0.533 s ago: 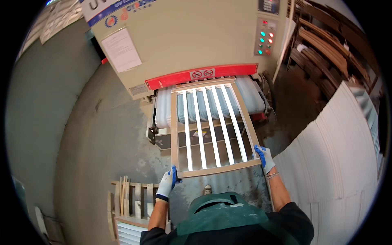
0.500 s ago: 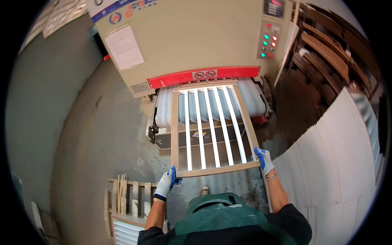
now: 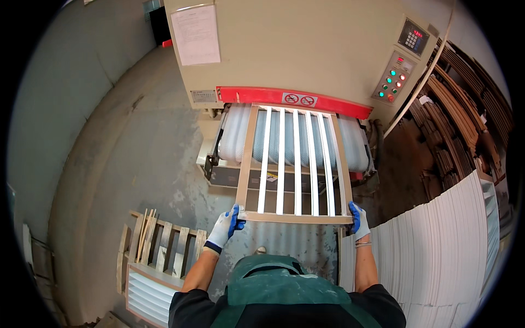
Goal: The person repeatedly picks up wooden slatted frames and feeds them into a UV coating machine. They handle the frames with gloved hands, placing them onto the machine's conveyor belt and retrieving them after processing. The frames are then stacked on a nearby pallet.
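Observation:
A slatted frame (image 3: 298,218) with a tan border and several white slats lies partly on the conveyor belt (image 3: 235,134) of a large beige machine. Its far end reaches the red bar at the machine's opening; its near end juts out toward me. My left hand (image 3: 225,227), in a white and blue glove, grips the near left corner. At the near right corner my right hand (image 3: 359,221), gloved the same way, holds the frame's side. The fingertips under the frame are partly hidden.
The machine (image 3: 306,49) has a lit control panel (image 3: 394,76) at right. A tall stack of white sheets (image 3: 421,246) stands on my right, brown strips (image 3: 437,115) behind it. On the left floor are a wooden pallet (image 3: 167,240) and a louvred panel (image 3: 150,292).
The frame has slid a little farther toward the machine's opening, its far end now at the red bar. Both hands keep their hold on it. The view has shifted.

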